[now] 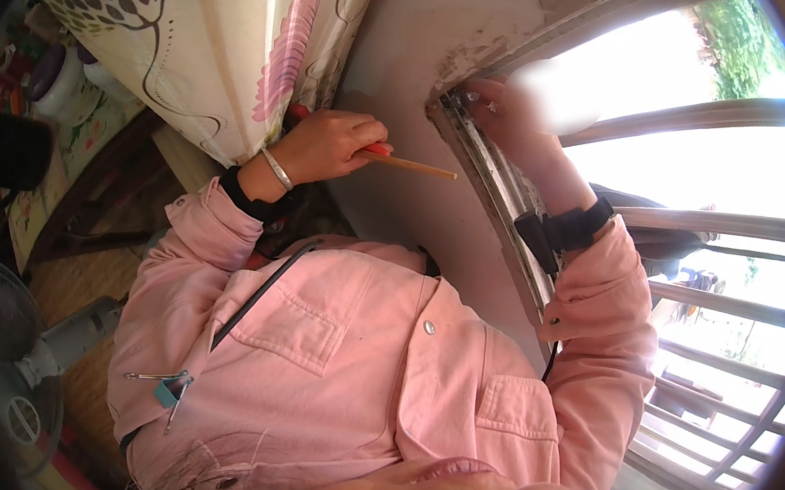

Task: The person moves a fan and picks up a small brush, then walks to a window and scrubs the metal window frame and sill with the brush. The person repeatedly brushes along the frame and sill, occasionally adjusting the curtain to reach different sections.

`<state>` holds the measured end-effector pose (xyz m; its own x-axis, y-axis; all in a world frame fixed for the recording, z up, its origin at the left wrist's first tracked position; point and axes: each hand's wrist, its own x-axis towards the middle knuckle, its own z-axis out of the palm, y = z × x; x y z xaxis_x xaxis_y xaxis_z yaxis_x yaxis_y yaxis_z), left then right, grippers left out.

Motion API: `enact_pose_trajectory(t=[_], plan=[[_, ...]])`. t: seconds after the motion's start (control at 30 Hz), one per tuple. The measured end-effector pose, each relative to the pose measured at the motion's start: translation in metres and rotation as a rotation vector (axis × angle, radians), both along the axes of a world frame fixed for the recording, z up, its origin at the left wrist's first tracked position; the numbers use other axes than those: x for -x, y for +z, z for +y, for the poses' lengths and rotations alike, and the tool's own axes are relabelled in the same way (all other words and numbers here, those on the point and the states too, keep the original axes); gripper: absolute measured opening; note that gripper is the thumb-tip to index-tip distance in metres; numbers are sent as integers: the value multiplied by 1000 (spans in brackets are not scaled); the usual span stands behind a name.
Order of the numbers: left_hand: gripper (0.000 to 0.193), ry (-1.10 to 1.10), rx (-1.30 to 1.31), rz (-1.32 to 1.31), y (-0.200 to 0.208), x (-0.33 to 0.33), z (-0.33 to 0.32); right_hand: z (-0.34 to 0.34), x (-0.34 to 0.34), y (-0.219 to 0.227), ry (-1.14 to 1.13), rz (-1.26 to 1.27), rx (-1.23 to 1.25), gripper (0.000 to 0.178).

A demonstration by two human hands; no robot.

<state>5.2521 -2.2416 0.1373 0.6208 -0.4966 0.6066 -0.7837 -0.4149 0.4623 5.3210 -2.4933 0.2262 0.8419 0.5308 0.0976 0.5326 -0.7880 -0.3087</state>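
My left hand (338,143) is closed around a thin stick (419,165), red at the grip and tan wood toward its tip, which points right toward the window frame. Beside this hand hangs a patterned curtain (243,32). Up at the corner of the window frame, my right hand (517,125) has its fingers bent into the metal track (503,180). Something small, whitish and crumpled (492,106) shows at those fingertips; its kind is unclear. A pale blur covers part of this hand.
Horizontal bars (716,222) cross the bright window on the right. The wall (410,67) near the frame corner is stained and flaking. To the left are a table with a floral cover (66,152), a black container (9,151) and a fan (23,351).
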Motion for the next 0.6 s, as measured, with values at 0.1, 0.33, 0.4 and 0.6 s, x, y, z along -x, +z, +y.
enact_pose_trajectory(t=[0.1,0.33,0.4,0.6], plan=[[16,4,-2,-3,-2,-1,0,-1,-3,-1,45,22,-153,29],[16,24,-13,16,-4,-2,-1,3,-17,-3,60,183,-69,32],[16,26,-7,26,-3,-2,-1,5,-20,0,110,125,73,32],[15,23,-4,32,-2,-3,0,5,-29,4,92,255,-23,27]])
